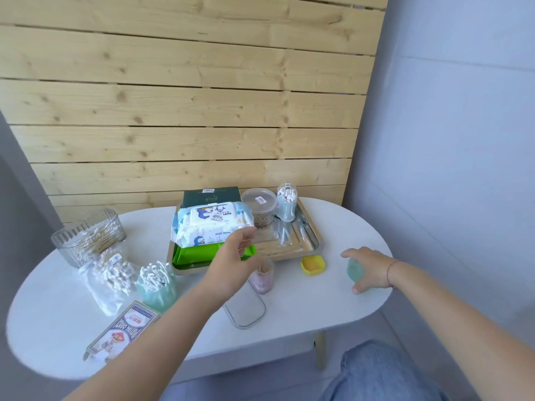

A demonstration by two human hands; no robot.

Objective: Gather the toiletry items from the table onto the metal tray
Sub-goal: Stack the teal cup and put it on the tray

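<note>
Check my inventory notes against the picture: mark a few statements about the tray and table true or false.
1. The baby wipes pack lies on the metal tray. True.
2. The yellow lid sits on the tray. False: it lies on the white table, just in front of the tray.
3. The right hand is at a pale green object. True.
4. The playing cards box stands upright. False: it lies flat near the table's front left edge.

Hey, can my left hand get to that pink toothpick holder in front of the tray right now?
Probably yes. The left hand hangs open almost directly above the pink toothpick holder, with nothing between them. The metal tray sits just behind, and the clear lid lies nearer, neither blocking a downward reach.
</note>
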